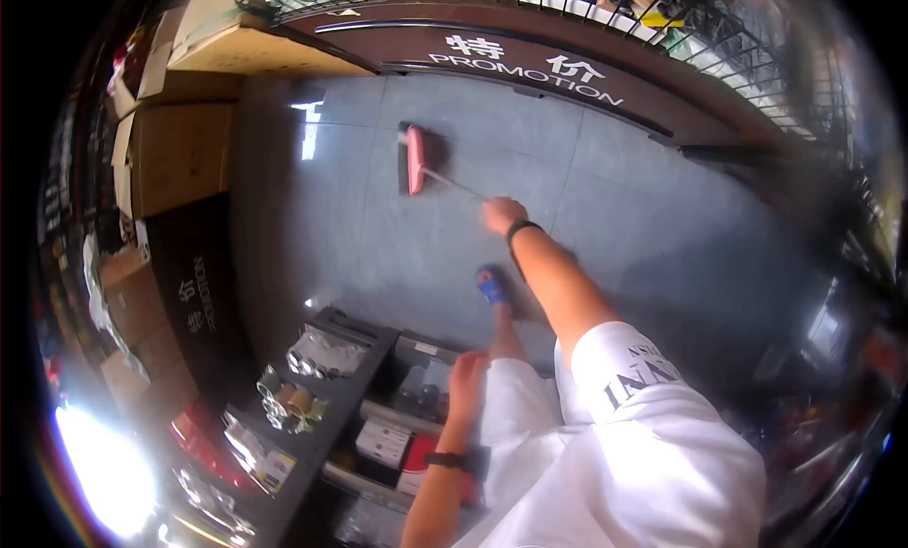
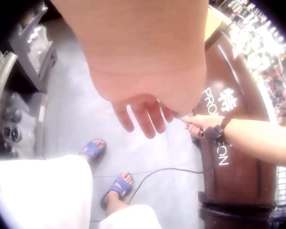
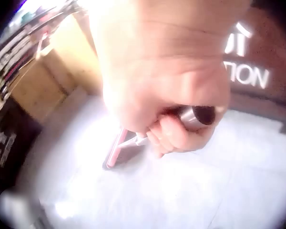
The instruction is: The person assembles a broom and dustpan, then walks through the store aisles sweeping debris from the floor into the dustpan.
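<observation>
A broom with a pink head (image 1: 416, 160) and dark bristles stands on the grey floor, its thin handle (image 1: 456, 183) slanting up toward me. My right hand (image 1: 504, 215) grips the handle near its top. In the right wrist view the fingers curl round the metal tube (image 3: 189, 117), whose end pokes out of the fist, and the pink head (image 3: 115, 149) shows beyond. My left hand (image 1: 466, 382) hangs beside the white shorts, near a low shelf. Seen from the left wrist, its fingers (image 2: 144, 121) dangle loosely with nothing in them.
A brown promotion stand (image 1: 511, 56) with a wire basket crosses the far side. Cardboard boxes (image 1: 180, 160) line the left. Dark shelving (image 1: 331, 397) with packaged goods stands close on my left. A black cable (image 2: 167, 169) runs over the floor near my sandalled feet (image 2: 117, 188).
</observation>
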